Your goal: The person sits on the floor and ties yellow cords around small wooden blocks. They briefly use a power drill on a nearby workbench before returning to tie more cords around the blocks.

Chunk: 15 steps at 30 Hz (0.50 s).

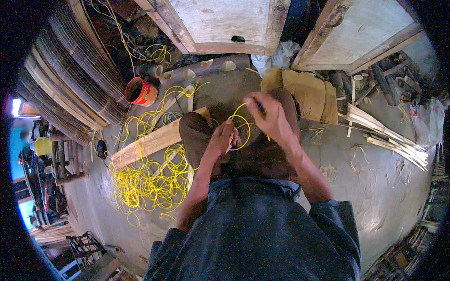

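Head view, from the left: dark rolled slatted mats (77, 70) lean in a stack, then a tangle of yellow cord (133, 187) lies on the floor (361, 187) below a wooden plank (147, 145), with a red tub (146, 97) farther off. Near the middle, the left hand (226, 138) is closed around a looped length of yellow cord, held above the lap. Just beside it, the right hand (267, 112) is blurred, fingers bent; whether it grips the cord I cannot tell. Folded cardboard (307, 93) and pale split strips (389, 129) lie beyond, on the right.
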Tool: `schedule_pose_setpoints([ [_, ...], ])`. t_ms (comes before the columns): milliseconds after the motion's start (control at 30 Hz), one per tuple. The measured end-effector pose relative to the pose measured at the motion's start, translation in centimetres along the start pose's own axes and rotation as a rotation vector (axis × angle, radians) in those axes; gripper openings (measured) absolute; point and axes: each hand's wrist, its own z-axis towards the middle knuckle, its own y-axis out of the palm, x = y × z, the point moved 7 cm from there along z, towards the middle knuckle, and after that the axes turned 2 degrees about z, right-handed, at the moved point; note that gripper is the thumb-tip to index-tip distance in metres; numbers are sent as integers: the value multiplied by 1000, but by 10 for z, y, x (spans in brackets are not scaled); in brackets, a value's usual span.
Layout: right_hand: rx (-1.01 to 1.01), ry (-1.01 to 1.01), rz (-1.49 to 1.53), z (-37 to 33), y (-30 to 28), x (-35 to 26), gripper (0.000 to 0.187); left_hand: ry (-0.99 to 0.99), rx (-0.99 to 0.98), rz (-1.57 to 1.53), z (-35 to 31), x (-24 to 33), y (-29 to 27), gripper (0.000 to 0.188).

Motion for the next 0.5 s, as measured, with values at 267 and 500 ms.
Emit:
schedule_pose_setpoints([
  [267,-140,-180,-74,-4,29,-13,19,490,184,568,-3,-5,14,34],
  [500,-450,-109,-111,-14,50,14,17,132,50,520,-8,8,9,34],
])
